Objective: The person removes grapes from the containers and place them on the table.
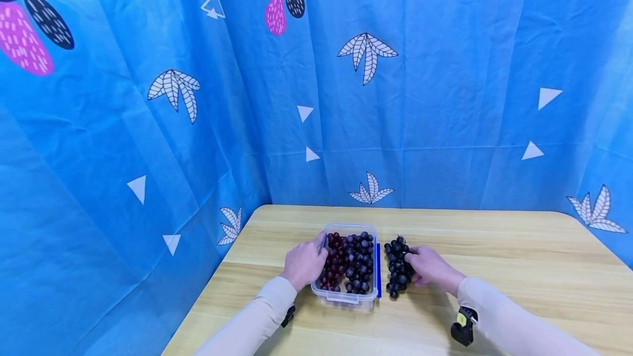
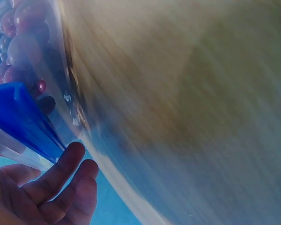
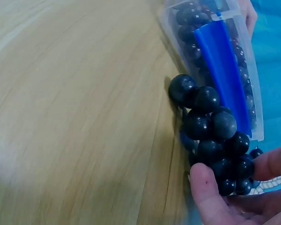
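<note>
A clear plastic container [image 1: 344,296] with blue side flaps stands on the table, holding a bunch of red grapes [image 1: 334,260] on its left and a bunch of dark purple grapes [image 1: 360,262] on its right. My left hand [image 1: 305,262] holds the container at its left side. In the left wrist view its bent fingers [image 2: 77,176] are at the end of the blue flap [image 2: 25,119]. Just right of the container, my right hand [image 1: 431,268] pinches a bunch of black grapes [image 1: 397,268] between thumb and fingers. The right wrist view shows these black grapes [image 3: 210,124] close beside the container's other blue flap [image 3: 222,75].
The wooden table [image 1: 519,268] extends to both sides of the container. Behind and to the left hangs a blue patterned cloth [image 1: 445,98], reaching the table's far edge. A dark band with a yellow-green label [image 1: 462,320] is on the right wrist.
</note>
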Demonstrator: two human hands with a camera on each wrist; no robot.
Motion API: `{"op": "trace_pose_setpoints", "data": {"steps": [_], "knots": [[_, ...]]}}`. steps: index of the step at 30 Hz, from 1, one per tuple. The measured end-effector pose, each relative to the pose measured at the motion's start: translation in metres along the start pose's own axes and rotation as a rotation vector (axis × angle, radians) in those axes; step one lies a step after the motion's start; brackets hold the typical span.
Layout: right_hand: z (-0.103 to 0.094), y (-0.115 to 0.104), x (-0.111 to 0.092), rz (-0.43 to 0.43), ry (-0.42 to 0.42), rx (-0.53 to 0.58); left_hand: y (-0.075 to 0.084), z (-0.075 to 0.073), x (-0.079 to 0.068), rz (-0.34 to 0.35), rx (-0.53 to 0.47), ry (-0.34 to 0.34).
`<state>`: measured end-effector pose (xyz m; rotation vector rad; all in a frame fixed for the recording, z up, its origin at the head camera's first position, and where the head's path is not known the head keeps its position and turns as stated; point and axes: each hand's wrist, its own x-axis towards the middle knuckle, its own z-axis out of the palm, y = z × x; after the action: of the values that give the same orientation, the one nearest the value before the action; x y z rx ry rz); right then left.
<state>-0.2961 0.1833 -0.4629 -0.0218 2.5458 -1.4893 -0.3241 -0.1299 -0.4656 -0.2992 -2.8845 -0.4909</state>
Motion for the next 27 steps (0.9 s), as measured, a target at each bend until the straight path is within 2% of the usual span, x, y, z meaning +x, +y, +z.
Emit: {"op": "trace_pose_setpoints", "data": {"steps": [9, 19, 21, 27], "knots": [[0.0020, 0.0030, 0.0072, 0.025, -0.061, 0.164, 0.0011, -0.0014, 0.0000, -0.013, 0.002, -0.017], [0.0046, 0.0005, 0.0088, 0.040, -0.065, 0.300, 0.0012, -0.0015, -0.0008, -0.014, -0.013, -0.016], [0.0047, 0.0004, 0.0098, 0.030, -0.054, 0.272, 0.0014, -0.0016, -0.0006, -0.016, -0.012, -0.017], [0.0037, 0.0009, 0.0100, 0.004, 0.026, 0.019, 0.0016, -0.0015, -0.0004, -0.019, -0.012, -0.016]]}}
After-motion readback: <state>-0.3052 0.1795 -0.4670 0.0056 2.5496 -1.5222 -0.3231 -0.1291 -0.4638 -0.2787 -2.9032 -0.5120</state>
